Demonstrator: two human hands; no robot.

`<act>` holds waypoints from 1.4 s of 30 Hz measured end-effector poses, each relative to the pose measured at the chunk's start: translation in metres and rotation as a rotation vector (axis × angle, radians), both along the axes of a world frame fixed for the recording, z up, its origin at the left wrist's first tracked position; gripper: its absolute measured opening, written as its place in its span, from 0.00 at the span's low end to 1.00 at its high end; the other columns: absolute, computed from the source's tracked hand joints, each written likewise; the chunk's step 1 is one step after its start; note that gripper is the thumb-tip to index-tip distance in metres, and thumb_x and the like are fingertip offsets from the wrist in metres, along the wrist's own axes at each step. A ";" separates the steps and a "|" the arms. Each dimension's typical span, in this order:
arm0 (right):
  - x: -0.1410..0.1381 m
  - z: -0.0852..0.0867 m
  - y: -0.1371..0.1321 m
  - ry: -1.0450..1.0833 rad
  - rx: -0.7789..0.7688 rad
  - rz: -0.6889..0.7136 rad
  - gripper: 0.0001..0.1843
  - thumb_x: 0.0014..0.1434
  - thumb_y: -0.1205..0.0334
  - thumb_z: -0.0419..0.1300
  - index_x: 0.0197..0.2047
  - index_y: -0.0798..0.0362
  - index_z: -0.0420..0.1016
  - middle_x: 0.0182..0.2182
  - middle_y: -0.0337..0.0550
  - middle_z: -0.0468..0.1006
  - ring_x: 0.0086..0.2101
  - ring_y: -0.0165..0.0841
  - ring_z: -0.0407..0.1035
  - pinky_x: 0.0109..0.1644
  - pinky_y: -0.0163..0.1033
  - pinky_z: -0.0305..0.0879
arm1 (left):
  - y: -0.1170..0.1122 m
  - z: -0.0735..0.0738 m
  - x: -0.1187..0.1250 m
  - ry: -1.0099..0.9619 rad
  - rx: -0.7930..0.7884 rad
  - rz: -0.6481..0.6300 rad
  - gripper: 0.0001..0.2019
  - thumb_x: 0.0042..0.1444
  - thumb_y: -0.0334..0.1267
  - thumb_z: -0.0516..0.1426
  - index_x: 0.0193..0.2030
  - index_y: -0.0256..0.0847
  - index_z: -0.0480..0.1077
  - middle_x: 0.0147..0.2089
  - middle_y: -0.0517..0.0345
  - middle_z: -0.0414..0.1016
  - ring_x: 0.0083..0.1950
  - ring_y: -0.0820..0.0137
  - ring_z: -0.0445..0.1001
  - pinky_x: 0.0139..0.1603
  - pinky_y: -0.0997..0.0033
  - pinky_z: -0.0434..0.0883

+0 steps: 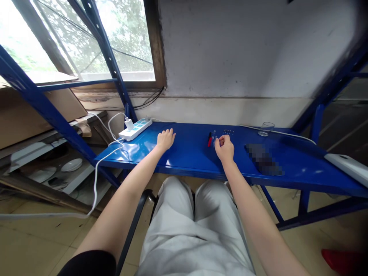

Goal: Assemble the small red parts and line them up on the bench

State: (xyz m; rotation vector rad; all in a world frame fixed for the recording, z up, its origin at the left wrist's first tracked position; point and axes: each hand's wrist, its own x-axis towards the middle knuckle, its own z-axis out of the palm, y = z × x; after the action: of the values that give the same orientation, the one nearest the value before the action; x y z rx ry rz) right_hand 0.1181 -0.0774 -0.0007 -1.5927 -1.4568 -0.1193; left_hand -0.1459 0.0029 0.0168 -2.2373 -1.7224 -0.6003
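My left hand (166, 139) rests palm down on the blue tabletop (189, 142), its fingers a little bent and apart, with nothing seen in them. On the other side, the fingers of my right hand (225, 148) are pinched together; what they grip, if anything, is too small to make out. Just left of those fingertips lie a red piece (209, 142), a black piece (209, 135) and small clear pieces (213, 135). Several tiny metal parts (228, 132) stand in rows behind my right hand.
A white power strip (135, 129) with a plugged-in charger (129, 123) sits at the left end. Towards the right are a clear glass (266, 129), a blurred dark object (263, 159) and a white device (347, 168). Blue posts (106, 50) frame the table.
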 end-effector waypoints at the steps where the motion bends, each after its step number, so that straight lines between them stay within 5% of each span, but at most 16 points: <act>1: 0.000 0.000 0.000 -0.001 0.001 0.003 0.08 0.57 0.56 0.46 0.36 0.51 0.59 0.21 0.36 0.63 0.23 0.31 0.60 0.29 0.34 0.53 | 0.002 -0.003 0.000 0.008 -0.022 0.012 0.19 0.62 0.42 0.39 0.50 0.34 0.63 0.43 0.39 0.70 0.47 0.57 0.68 0.44 0.63 0.60; 8: -0.002 0.001 -0.002 -0.023 0.003 0.027 0.10 0.59 0.56 0.44 0.37 0.52 0.60 0.23 0.39 0.64 0.25 0.31 0.62 0.30 0.35 0.55 | 0.009 -0.010 0.004 -0.197 -0.119 0.050 0.13 0.61 0.37 0.42 0.42 0.36 0.64 0.37 0.43 0.73 0.40 0.60 0.72 0.37 0.68 0.61; 15: -0.044 0.013 0.002 -0.324 0.095 0.423 0.14 0.60 0.54 0.44 0.33 0.52 0.64 0.26 0.44 0.67 0.29 0.32 0.63 0.38 0.37 0.57 | -0.006 -0.011 0.042 -1.128 -0.044 -0.156 0.15 0.61 0.40 0.42 0.30 0.39 0.65 0.23 0.58 0.68 0.24 0.75 0.64 0.28 0.76 0.60; 19: -0.078 0.021 0.012 -0.138 0.111 0.407 0.15 0.62 0.53 0.41 0.36 0.52 0.63 0.27 0.42 0.68 0.28 0.31 0.63 0.35 0.35 0.57 | -0.022 -0.018 0.058 -1.470 -0.116 -0.243 0.14 0.60 0.41 0.44 0.30 0.38 0.64 0.20 0.62 0.64 0.18 0.79 0.57 0.22 0.78 0.57; 27: -0.093 -0.002 0.023 -0.014 -0.096 0.338 0.18 0.62 0.49 0.40 0.38 0.51 0.63 0.29 0.42 0.72 0.29 0.32 0.66 0.30 0.33 0.54 | -0.031 -0.023 0.055 -1.495 -0.310 -0.364 0.12 0.60 0.40 0.45 0.31 0.37 0.64 0.20 0.64 0.62 0.16 0.82 0.56 0.18 0.80 0.55; 35: -0.091 -0.005 0.026 -0.135 -0.144 0.368 0.19 0.63 0.52 0.39 0.30 0.51 0.64 0.28 0.42 0.72 0.29 0.32 0.66 0.30 0.33 0.51 | -0.030 -0.025 0.056 -1.511 -0.378 -0.411 0.12 0.60 0.40 0.46 0.31 0.36 0.64 0.20 0.64 0.63 0.14 0.83 0.56 0.16 0.80 0.52; 42: -0.091 -0.007 0.025 -0.101 -0.089 0.402 0.17 0.63 0.54 0.41 0.33 0.51 0.65 0.30 0.42 0.73 0.30 0.32 0.66 0.31 0.33 0.54 | -0.028 -0.025 0.056 -1.529 -0.338 -0.380 0.11 0.60 0.40 0.45 0.32 0.37 0.61 0.19 0.65 0.63 0.13 0.82 0.56 0.15 0.80 0.53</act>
State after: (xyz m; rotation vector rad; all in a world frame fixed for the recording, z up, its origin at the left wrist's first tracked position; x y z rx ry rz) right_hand 0.0273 -0.0521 -0.0075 -1.3475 -1.8536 0.1007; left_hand -0.0899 -0.0252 -0.0084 -2.3820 -1.8508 -2.8007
